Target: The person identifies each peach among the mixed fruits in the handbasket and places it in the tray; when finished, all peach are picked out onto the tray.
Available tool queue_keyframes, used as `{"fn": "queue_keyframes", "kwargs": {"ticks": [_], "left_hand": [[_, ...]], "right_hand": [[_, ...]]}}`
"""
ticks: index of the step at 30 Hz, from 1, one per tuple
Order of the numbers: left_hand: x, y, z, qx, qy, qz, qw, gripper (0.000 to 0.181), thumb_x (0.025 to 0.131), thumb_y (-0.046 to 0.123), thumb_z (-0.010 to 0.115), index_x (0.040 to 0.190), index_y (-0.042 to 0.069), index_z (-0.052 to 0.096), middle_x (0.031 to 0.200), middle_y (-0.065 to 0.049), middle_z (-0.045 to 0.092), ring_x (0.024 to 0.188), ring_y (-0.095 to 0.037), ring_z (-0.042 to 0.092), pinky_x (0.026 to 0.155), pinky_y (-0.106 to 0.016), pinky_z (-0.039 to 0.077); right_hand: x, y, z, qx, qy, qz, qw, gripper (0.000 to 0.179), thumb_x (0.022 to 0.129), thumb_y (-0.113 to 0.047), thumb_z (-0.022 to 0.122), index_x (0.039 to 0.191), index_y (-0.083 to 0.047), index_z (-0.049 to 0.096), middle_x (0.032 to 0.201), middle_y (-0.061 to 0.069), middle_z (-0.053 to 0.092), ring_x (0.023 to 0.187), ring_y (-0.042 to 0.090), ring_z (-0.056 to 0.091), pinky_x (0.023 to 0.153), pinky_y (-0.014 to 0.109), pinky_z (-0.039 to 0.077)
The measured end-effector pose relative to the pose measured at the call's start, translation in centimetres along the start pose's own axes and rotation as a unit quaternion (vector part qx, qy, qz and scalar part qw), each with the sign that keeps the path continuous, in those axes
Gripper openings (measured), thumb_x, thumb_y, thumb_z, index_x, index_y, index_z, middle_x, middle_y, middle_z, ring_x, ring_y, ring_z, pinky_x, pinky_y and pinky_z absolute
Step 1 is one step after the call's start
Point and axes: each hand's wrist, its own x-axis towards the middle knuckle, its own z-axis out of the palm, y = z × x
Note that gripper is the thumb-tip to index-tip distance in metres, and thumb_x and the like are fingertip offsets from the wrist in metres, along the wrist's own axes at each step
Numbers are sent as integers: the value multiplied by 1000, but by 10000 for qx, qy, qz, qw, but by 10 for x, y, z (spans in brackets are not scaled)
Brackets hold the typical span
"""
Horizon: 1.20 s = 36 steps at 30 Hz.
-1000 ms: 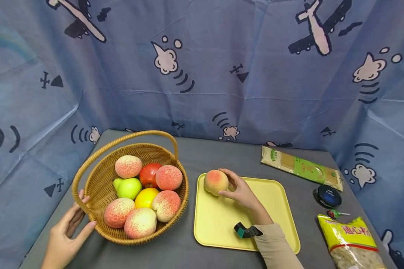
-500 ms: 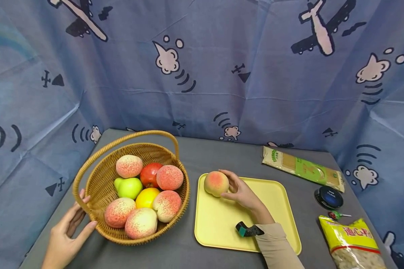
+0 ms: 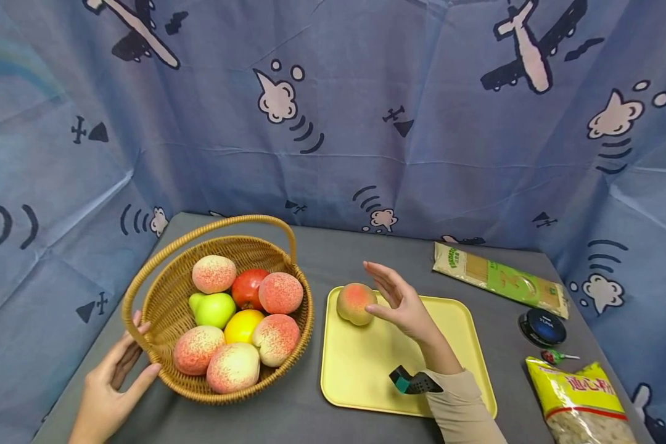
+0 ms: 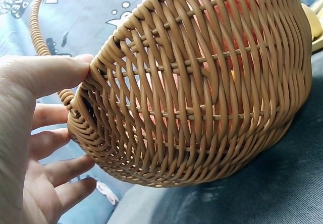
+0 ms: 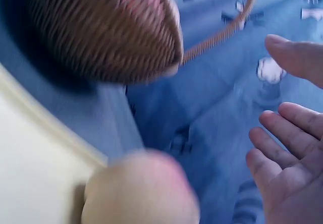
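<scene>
A wicker basket (image 3: 161, 290) with an arched handle holds several peaches (image 3: 232, 368), a green pear (image 3: 213, 309), a red apple (image 3: 249, 288) and a yellow-orange fruit (image 3: 243, 326). My left hand (image 3: 111, 379) touches the basket's left rim by the handle's base, thumb and fingers spread; the left wrist view has the thumb tip against the wicker. A single peach (image 3: 356, 304) sits in the far left corner of a yellow tray (image 3: 366, 376). My right hand (image 3: 402, 308) is just right of this peach, fingers extended and holding nothing. In the right wrist view a gap separates that hand from the peach (image 5: 144, 191).
Right of the tray lie a green-and-beige flat packet (image 3: 499, 277), a dark blue round tin (image 3: 542, 327), a small lollipop (image 3: 555, 356) and a yellow bag (image 3: 579, 394) of dry food. Patterned blue cloth (image 3: 333, 123) hangs behind the grey table (image 3: 311, 246).
My right hand has let go of the peach and moved up and right, its fingers spreading. The peach stays in the tray's corner. My left hand keeps its place at the basket.
</scene>
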Motion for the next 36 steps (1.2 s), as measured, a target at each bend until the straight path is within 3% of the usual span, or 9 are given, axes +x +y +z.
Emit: {"fn": "queue_keyframes", "kwargs": {"ticks": [5,9,12,21,25,29,32,36], "left_hand": [[1,-1,0,-42,85,65,9999,70,70,-28,63,135,-12,43,147,-13,41,134,-7,41,103,-9,40],[2,1,0,31,150,160,9998,70,70,-27,65,134,-12,44,143,-7,48,129,-3,46,101,-8,42],[3,1,-1,43,92,133,9999,69,70,-26,65,135,-11,45,143,-8,47,129,-3,46,101,-9,42],[0,2,-1,64,32,9,10000,69,71,-25,66,135,-10,44,141,-12,50,128,-3,47,103,-11,42],[1,2,-1,64,35,-22,10000,68,72,-23,66,135,-9,45,140,-17,50,129,-4,46,104,-11,41],[2,3,-1,118,66,-32,9999,67,73,-21,67,135,-6,47,139,-14,52,128,-4,47,104,-11,41],[2,3,-1,171,109,-42,9998,67,73,-20,68,135,-4,48,140,-8,52,128,-3,47,104,-9,40],[1,4,-1,70,136,-24,9999,67,72,-20,68,134,-6,48,140,0,52,128,0,46,103,-9,40]], "right_hand": [[18,-31,22,-138,-440,-180,9988,68,85,3,66,145,-2,34,150,16,35,139,14,34,118,32,29],[40,-52,45,-263,-902,-553,9940,66,85,2,67,143,-2,37,148,16,38,138,23,36,118,36,30],[57,-64,63,-245,-1184,-753,9898,65,85,0,68,142,-1,38,147,18,40,137,28,36,118,35,31],[107,-82,107,-279,-1691,-604,9834,61,86,-1,67,141,-3,41,145,11,43,137,17,38,118,30,31],[129,-81,123,-336,-1903,-495,9799,63,84,-1,69,141,-1,41,145,14,43,137,20,39,115,27,36],[152,-77,137,-445,-2001,-252,9784,63,84,-4,70,141,-2,41,144,15,43,136,23,40,113,23,36],[167,-72,148,-603,-2090,160,9759,62,86,-8,69,141,-5,42,145,12,44,136,21,40,112,20,37],[188,-60,163,-684,-2221,788,9694,60,87,-12,69,141,-7,42,145,10,44,137,20,39,114,27,37]]}}
